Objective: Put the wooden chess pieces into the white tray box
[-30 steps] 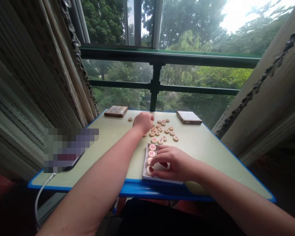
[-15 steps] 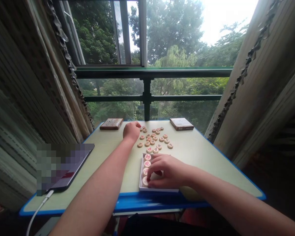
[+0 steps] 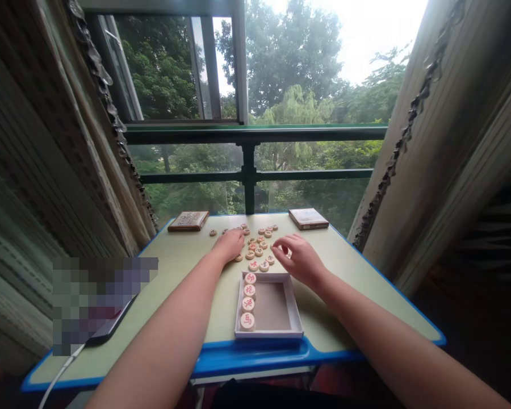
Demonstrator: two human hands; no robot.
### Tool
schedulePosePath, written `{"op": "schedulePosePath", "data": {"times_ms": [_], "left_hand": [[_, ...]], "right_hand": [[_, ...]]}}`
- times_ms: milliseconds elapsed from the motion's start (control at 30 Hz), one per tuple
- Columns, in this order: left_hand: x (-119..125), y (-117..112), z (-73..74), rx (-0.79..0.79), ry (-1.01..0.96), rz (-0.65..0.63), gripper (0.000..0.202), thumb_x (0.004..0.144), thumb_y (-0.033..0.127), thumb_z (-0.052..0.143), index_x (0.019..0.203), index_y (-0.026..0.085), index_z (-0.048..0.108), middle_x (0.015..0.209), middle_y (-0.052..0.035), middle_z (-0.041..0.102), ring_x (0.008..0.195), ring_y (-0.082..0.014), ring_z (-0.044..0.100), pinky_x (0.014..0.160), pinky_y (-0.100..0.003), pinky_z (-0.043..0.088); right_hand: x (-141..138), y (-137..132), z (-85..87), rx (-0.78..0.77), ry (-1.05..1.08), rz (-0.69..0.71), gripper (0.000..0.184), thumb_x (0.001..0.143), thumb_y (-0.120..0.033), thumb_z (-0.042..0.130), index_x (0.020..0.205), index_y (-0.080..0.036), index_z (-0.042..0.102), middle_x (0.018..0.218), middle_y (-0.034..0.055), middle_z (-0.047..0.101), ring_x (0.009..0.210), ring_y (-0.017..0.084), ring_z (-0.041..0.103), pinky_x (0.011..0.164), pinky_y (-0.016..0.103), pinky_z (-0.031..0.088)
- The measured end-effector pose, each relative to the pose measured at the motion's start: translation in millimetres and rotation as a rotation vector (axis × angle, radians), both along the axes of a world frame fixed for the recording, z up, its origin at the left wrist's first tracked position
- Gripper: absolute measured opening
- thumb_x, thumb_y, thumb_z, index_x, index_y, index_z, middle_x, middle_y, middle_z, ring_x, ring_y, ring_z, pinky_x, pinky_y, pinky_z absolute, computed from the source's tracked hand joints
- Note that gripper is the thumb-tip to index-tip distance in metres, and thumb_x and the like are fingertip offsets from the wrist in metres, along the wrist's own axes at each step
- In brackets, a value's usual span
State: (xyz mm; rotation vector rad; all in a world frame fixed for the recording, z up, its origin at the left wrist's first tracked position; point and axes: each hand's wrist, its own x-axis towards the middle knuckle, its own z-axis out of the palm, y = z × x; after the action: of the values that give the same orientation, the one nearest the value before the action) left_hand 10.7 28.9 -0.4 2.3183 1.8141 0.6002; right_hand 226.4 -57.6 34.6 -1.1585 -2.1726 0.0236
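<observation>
Round wooden Chinese chess pieces (image 3: 259, 252) with red or dark characters lie scattered face up across the middle of the table. My left hand (image 3: 230, 245) rests low over the left part of them, fingers stretched forward and covering some pieces. On the right side of the group, my right hand (image 3: 298, 255) has its fingers curled, with thumb and fingertips pinched at the edge of a piece that is mostly hidden. Nearer to me stands a shallow white open box (image 3: 298, 325). Several red-character pieces (image 3: 247, 305) line its left wall in a column; the rest of its floor shows bare grey.
A flat brown box (image 3: 188, 221) is at the table's back left, and a flat pale-topped box (image 3: 308, 218) at the back right. A blurred device with a white cable (image 3: 63, 369) lies at the left edge. A blue trough (image 3: 251, 359) runs along the front.
My right hand has left the white box and moved forward to the scattered pieces. My left hand has come slightly nearer; a piece now shows apart at the far left. The view has tilted upward slightly.
</observation>
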Motion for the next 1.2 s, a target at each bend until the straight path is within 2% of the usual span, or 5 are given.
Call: {"op": "schedulePosePath", "data": {"times_ms": [200, 567, 733, 1033, 1200], "left_hand": [[2.6, 0.2, -1.3, -0.012, 0.000, 0.000, 0.050, 0.091, 0.043, 0.025, 0.125, 0.020, 0.053, 0.138, -0.0060, 0.045, 0.128, -0.0211, 0.039, 0.106, -0.032, 0.027], [9.0, -8.0, -2.7, -0.144, 0.057, -0.082, 0.062, 0.088, 0.059, 0.012, 0.134, 0.030, 0.042, 0.148, -0.0016, 0.027, 0.136, -0.0287, 0.023, 0.108, -0.050, 0.016], [10.8, -12.2, -0.3, -0.129, 0.018, -0.050, 0.059, 0.089, 0.057, 0.016, 0.132, 0.029, 0.045, 0.145, -0.0020, 0.034, 0.134, -0.0275, 0.029, 0.107, -0.048, 0.019], [13.8, -18.4, 5.9, -0.037, 0.003, -0.053, 0.052, 0.091, 0.048, 0.023, 0.127, 0.022, 0.050, 0.137, -0.0061, 0.046, 0.127, -0.0226, 0.039, 0.105, -0.040, 0.027], [12.4, -19.6, 7.7, -0.015, 0.005, -0.077, 0.053, 0.091, 0.051, 0.023, 0.124, 0.023, 0.053, 0.136, -0.0056, 0.048, 0.127, -0.0219, 0.041, 0.104, -0.037, 0.029]], "right_hand": [[16.1, 32.0, -18.5, -0.215, -0.093, -0.399, 0.037, 0.083, -0.032, 0.047, 0.113, -0.017, 0.062, 0.118, 0.0119, 0.057, 0.110, 0.026, 0.046, 0.093, 0.035, 0.035], [23.1, 46.3, -27.8, -0.324, -0.067, -0.295, 0.041, 0.088, -0.033, 0.038, 0.120, -0.019, 0.060, 0.124, 0.0071, 0.058, 0.114, 0.024, 0.047, 0.099, 0.034, 0.032], [24.4, 47.0, -29.6, -0.345, -0.098, -0.270, 0.037, 0.085, -0.032, 0.044, 0.117, -0.024, 0.062, 0.121, 0.0053, 0.060, 0.114, 0.025, 0.047, 0.096, 0.039, 0.034], [22.3, 45.6, -28.3, -0.251, -0.060, -0.174, 0.039, 0.088, -0.032, 0.040, 0.116, -0.017, 0.062, 0.123, 0.0066, 0.059, 0.114, 0.021, 0.049, 0.099, 0.031, 0.033], [22.1, 42.8, -24.6, -0.258, -0.086, -0.258, 0.030, 0.084, -0.028, 0.044, 0.096, -0.019, 0.070, 0.101, 0.0055, 0.069, 0.100, 0.022, 0.056, 0.087, 0.030, 0.040]]}}
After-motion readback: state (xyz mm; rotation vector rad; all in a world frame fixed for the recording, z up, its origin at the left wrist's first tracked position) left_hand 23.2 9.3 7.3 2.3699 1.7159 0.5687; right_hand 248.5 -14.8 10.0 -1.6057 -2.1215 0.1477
